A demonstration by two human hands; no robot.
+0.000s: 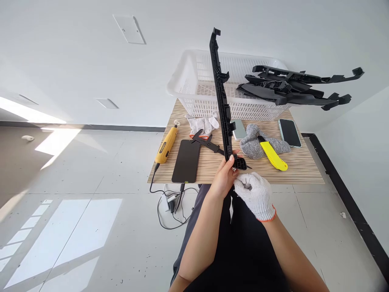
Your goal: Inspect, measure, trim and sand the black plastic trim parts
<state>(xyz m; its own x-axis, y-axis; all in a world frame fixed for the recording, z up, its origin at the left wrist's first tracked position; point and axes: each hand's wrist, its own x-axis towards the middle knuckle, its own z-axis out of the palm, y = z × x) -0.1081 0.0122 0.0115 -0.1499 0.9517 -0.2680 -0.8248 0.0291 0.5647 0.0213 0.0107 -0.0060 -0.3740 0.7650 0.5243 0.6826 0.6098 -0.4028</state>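
A long black plastic trim strip [223, 103] stands nearly upright over the table, with tabs along its edge and a curved foot at its lower end. My bare left hand [226, 172] is closed around it near that foot. My right hand [254, 192], in a white knit glove with an orange cuff, is just below and right of the foot. Its fingers are curled in; whatever they hold, if anything, is hidden. Behind the strip lies a black caliper [209, 143], partly covered by it.
A white plastic basket [188, 91] at the back holds several similar black parts [282, 87] jutting over its right side. On the table [209, 176] lie a yellow rotary tool [166, 146], a tablet [186, 161], a white glove [203, 125], a grey cloth [252, 144], a yellow knife [274, 156] and a phone [290, 133].
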